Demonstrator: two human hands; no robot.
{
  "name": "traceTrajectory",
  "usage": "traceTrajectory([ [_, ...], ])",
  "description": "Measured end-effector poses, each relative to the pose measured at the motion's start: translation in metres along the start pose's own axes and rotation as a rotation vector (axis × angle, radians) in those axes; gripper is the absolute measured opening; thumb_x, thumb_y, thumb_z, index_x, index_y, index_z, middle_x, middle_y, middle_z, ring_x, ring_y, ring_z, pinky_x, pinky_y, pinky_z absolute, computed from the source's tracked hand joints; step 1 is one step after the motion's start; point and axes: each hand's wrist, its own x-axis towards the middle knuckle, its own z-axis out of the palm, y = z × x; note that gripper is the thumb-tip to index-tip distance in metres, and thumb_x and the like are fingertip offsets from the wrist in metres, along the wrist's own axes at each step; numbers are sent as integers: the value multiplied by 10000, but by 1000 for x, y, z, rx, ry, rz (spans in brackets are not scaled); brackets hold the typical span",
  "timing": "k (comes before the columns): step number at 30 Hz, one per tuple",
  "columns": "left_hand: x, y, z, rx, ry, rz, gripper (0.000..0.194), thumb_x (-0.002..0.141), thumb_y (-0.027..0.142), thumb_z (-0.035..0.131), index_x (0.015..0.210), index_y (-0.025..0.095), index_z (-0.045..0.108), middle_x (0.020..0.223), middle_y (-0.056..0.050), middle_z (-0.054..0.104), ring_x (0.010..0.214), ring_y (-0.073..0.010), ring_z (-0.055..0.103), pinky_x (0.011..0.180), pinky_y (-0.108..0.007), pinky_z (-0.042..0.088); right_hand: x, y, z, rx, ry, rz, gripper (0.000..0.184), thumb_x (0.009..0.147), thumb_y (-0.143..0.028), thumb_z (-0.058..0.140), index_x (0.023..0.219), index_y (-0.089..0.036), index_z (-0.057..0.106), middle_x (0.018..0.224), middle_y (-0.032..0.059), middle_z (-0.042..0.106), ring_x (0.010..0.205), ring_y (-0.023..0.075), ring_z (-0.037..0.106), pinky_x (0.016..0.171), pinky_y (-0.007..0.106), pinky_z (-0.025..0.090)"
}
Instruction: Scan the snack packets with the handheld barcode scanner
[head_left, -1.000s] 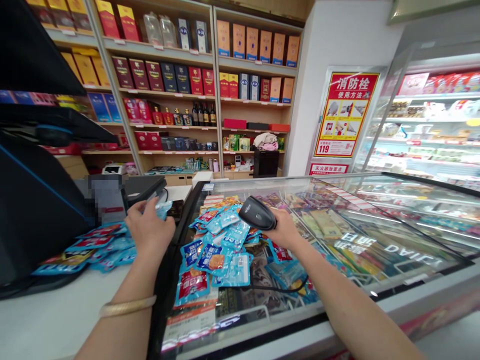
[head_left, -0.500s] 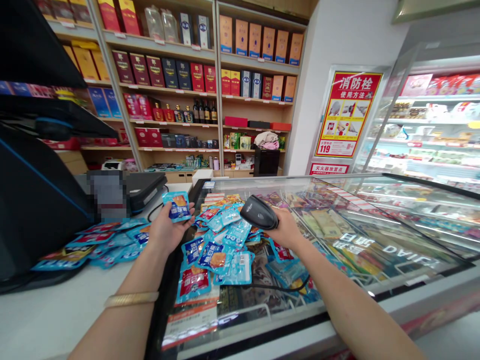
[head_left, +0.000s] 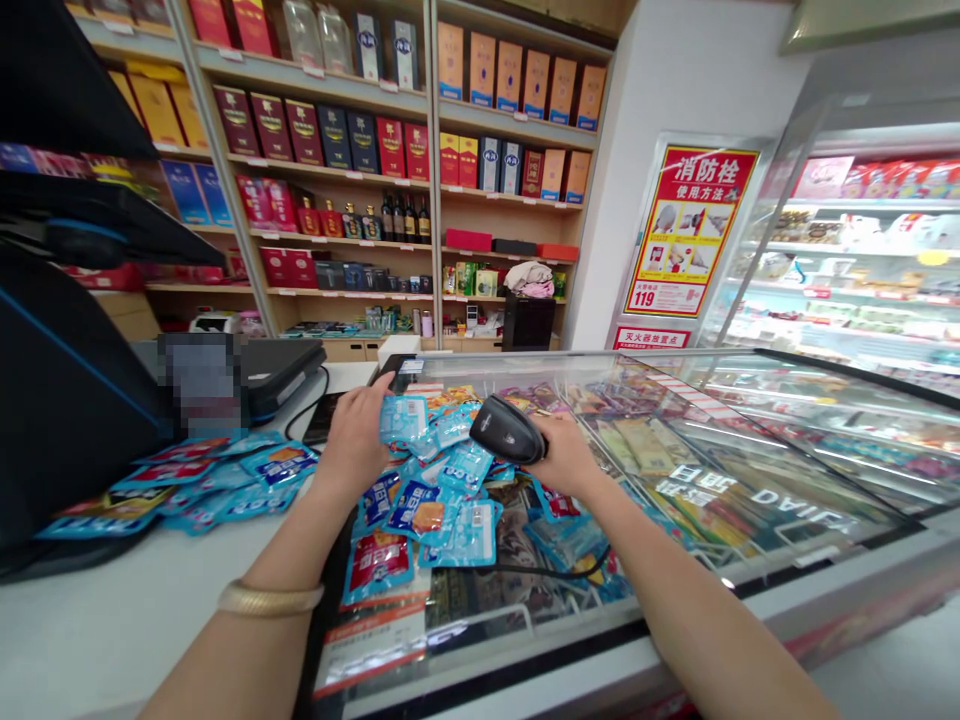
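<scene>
The left hand [head_left: 356,435] has just moved right, from beside the desk [head_left: 187,600] to over the left edge of the glass-topped freezer [head_left: 825,580]. It has also turned its blue snack packet [head_left: 403,415] over. A moment ago the picture side showed; now the pale back with small print faces up. This seems to put the back where the black barcode scanner [head_left: 508,430] may read it. The right hand [head_left: 566,455] has stayed in about the same place, wrapped around the scanner. The left hand is partly curled, pinching the packet by its left side, but I cannot tell where the thumb is. So 1 packet is in the left hand's fingers, just left of the scanner and apart from it. The loose pile of packets [head_left: 427,510] lies on the freezer glass, under and near both hands. The other pile of packets [head_left: 217,480] lies on the desk, left of the left hand. A black cord [head_left: 555,574] lies on the near part of the glass.
</scene>
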Motion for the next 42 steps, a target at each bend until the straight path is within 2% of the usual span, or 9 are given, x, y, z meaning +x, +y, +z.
traceTrajectory([
  [5, 5, 12, -7, 6, -57, -8, 763, 638, 42, 446, 1395, 142, 441, 1192, -120, 641, 1188, -291, 494, 1088, -400, 332, -1, -9, -5, 7, -54, -49, 90, 681, -240, 627, 765, -213, 606, 712, -13, 671, 682, 159, 589, 746, 294, 292],
  [9, 5, 17, -4, 8, -129, -42, 821, 584, 34, 471, 1394, 167, 461, 1229, -109, 649, 1230, -302, 472, 1091, -419, 318, -1, -12, -4, 11, -86, -60, 89, 687, -242, 626, 773, -222, 621, 709, -15, 669, 692, 164, 579, 757, 294, 304],
  [23, 1, 18, 0, -71, -131, -8, 807, 564, 36, 487, 1356, 188, 505, 1261, -106, 636, 1243, -300, 473, 1076, -433, 314, 0, -10, -3, 9, -119, -45, 105, 703, -241, 639, 806, -224, 646, 723, -10, 691, 680, 168, 587, 738, 289, 320],
  [28, -5, 25, 12, -390, -150, -195, 671, 694, 189, 599, 1355, 214, 486, 1241, -116, 638, 1209, -289, 538, 1047, -441, 395, 1, -3, -5, 14, -41, 3, 131, 706, -288, 665, 812, -212, 650, 739, 15, 703, 691, 183, 618, 713, 281, 348],
  [30, -9, 31, 22, -594, -215, -304, 789, 672, 326, 716, 1396, 202, 428, 1209, -136, 645, 1154, -292, 589, 1008, -453, 442, 1, 2, -5, 14, 16, 33, 178, 712, -335, 673, 835, -207, 663, 740, 28, 705, 692, 200, 630, 692, 283, 357],
  [33, -14, 38, 34, -791, -304, -357, 1089, 467, 375, 873, 1426, 195, 388, 1294, -181, 591, 1231, -321, 549, 1048, -485, 413, 1, 8, -6, 0, 92, 58, 176, 704, -338, 663, 823, -208, 676, 710, 38, 702, 693, 222, 641, 672, 289, 364],
  [36, -13, 38, 37, -888, -294, -333, 1047, 514, 410, 850, 1434, 206, 393, 1420, -195, 490, 1336, -314, 456, 1102, -470, 355, 0, 11, -7, 7, 130, 57, 195, 708, -315, 638, 867, -215, 692, 720, 39, 711, 695, 222, 643, 665, 284, 376],
  [39, -9, 25, 29, -709, -149, -372, 749, 714, 436, 685, 1390, 205, 456, 1408, -173, 502, 1302, -289, 486, 1097, -456, 361, 0, 11, -6, 11, 142, 47, 220, 716, -330, 629, 892, -217, 696, 734, 40, 715, 702, 223, 644, 667, 283, 380],
  [42, -11, 0, 14, -219, -64, -503, 644, 721, 314, 637, 1337, 178, 507, 1325, -209, 553, 1275, -357, 486, 1083, -535, 341, 0, 11, -5, 9, 130, 29, 189, 721, -339, 621, 847, -213, 685, 715, 39, 706, 682, 218, 635, 665, 286, 365],
])
